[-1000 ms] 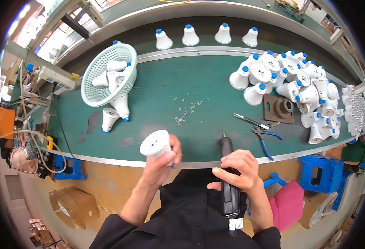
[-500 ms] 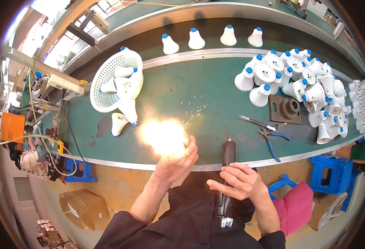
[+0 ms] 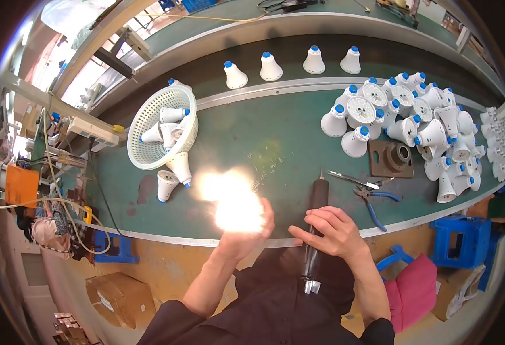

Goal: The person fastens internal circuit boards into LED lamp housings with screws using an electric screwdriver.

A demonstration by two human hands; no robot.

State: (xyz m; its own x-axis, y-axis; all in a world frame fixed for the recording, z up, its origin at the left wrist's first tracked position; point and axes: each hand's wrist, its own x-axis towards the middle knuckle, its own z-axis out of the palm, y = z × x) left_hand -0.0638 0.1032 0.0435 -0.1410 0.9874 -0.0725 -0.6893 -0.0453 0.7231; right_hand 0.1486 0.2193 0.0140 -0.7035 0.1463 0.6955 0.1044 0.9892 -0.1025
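A glaring light [image 3: 238, 210] covers the fingers of my left hand [image 3: 246, 238]; the fingers are wrapped around it and the lamp's shape is lost in the glare. My right hand [image 3: 335, 233] has its fingers spread across a black screwdriver-like tool [image 3: 319, 195], its thin tip pointing up and away from me over the bench edge. Left of the light, white bulb housings with blue caps [image 3: 179, 168] lie in and beside a tilted white basket [image 3: 143, 123]. Tiny pale pieces [image 3: 269, 164] are scattered on the green bench [image 3: 235, 126].
Many white housings [image 3: 402, 129] crowd the right side. Several more [image 3: 271, 68] stand on the back ledge. Beside the right pile are a metal fixture [image 3: 391, 158], tweezers [image 3: 353, 179] and blue-handled pliers [image 3: 373, 207]. Another person [image 3: 48, 230] is at far left.
The glare has spread down over the fingers of my left hand. The tool in my right hand has shifted slightly up in view. The whole view has tilted a little.
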